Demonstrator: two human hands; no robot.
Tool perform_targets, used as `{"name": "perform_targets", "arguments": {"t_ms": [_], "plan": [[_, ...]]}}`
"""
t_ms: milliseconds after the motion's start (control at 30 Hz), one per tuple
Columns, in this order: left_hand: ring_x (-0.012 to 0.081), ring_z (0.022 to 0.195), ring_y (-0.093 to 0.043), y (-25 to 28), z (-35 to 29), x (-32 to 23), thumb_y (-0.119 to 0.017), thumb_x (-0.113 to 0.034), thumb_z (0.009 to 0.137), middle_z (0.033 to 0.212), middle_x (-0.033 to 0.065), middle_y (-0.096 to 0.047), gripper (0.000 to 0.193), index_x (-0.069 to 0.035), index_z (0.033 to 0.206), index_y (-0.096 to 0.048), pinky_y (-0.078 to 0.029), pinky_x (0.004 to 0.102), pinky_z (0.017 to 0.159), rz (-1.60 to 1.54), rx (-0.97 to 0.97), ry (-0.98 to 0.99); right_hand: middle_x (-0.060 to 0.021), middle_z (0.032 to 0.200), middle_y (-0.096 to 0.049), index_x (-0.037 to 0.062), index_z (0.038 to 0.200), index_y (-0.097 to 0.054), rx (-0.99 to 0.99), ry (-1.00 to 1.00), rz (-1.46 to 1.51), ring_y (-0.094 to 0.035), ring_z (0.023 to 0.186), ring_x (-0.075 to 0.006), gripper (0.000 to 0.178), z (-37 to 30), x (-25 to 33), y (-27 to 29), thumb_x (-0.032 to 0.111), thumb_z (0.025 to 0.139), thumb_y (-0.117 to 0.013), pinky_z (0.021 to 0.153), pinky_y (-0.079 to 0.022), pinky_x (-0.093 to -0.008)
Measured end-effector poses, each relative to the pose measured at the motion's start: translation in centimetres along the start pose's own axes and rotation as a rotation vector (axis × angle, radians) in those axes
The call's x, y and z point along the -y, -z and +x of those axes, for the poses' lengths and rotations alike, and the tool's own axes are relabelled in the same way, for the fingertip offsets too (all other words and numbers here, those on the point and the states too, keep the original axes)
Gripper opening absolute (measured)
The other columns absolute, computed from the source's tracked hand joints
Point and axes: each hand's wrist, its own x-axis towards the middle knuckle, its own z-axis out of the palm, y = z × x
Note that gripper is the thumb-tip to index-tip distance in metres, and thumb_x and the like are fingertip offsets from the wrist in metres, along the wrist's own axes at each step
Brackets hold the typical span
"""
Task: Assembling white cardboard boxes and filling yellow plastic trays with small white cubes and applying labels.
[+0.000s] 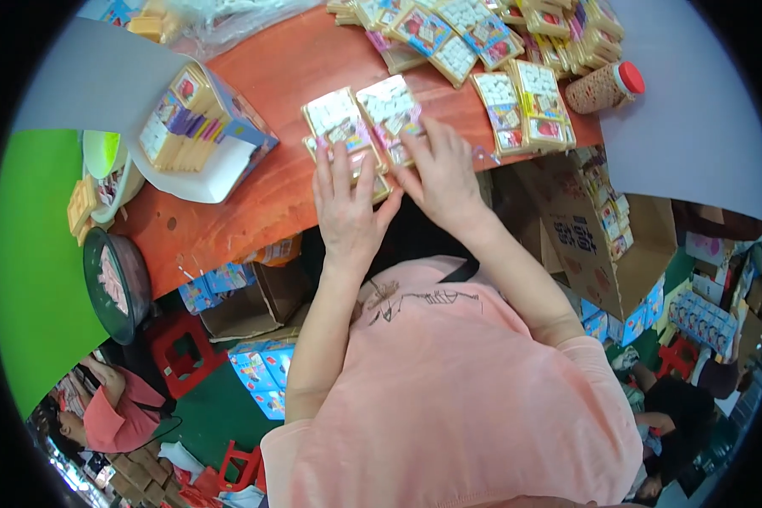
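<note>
Two flat card packets with white pieces under clear blisters lie side by side at the near edge of the orange wooden table (271, 76). My left hand (345, 203) rests flat on the left packet (337, 118), fingers spread over a stack beneath it. My right hand (443, 173) presses on the right packet (389, 106), fingertips on its lower half. Both hands touch the packets from above at the table's front edge.
A heap of similar packets (483, 34) covers the far table, and a tied bundle (529, 106) lies to the right. An open display box (203, 114) of packets stands left. A red-lidded jar (605, 85) lies right. Cardboard cartons (597, 245) and red stools (182, 351) crowd the floor; other people sit nearby.
</note>
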Motion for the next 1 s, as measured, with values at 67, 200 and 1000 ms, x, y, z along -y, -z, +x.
{"name": "perform_targets", "arguments": {"t_ms": [67,200,1000], "plan": [[0.0492,0.146,-0.031,0.6,-0.2,0.5,-0.087,-0.030,0.075,0.153,0.0256,-0.041,0.071,-0.005,0.135,-0.057,-0.038,0.0600,0.110,0.001,0.003,0.028,-0.0231,0.139,-0.049,0.0039,0.131,-0.059,-0.010,0.032,0.044,-0.050,0.127,-0.0417,0.055,0.4,0.3,-0.8,0.028,0.085,-0.078,0.103,-0.042,-0.0510],[0.0495,0.147,-0.029,0.2,1.3,1.5,-0.086,-0.027,0.076,0.154,0.0265,-0.038,0.072,-0.004,0.138,-0.056,-0.036,0.0603,0.112,0.000,0.001,0.071,-0.0239,0.140,-0.049,0.0033,0.132,-0.059,-0.015,0.073,0.111,-0.049,0.129,-0.0429,0.056,2.5,-0.4,-2.1,0.026,0.084,-0.079,0.104,-0.042,-0.0506],[0.0484,0.150,-0.023,-2.1,7.7,5.9,-0.075,-0.030,0.088,0.160,0.0269,-0.030,0.072,0.000,0.145,-0.045,-0.024,0.0678,0.117,0.174,-0.029,0.168,-0.0247,0.134,-0.053,0.0019,0.125,-0.063,-0.027,0.201,0.075,-0.053,0.125,-0.0421,0.041,11.8,-1.1,-7.3,-0.001,0.084,-0.067,0.106,-0.046,-0.0488]]}}
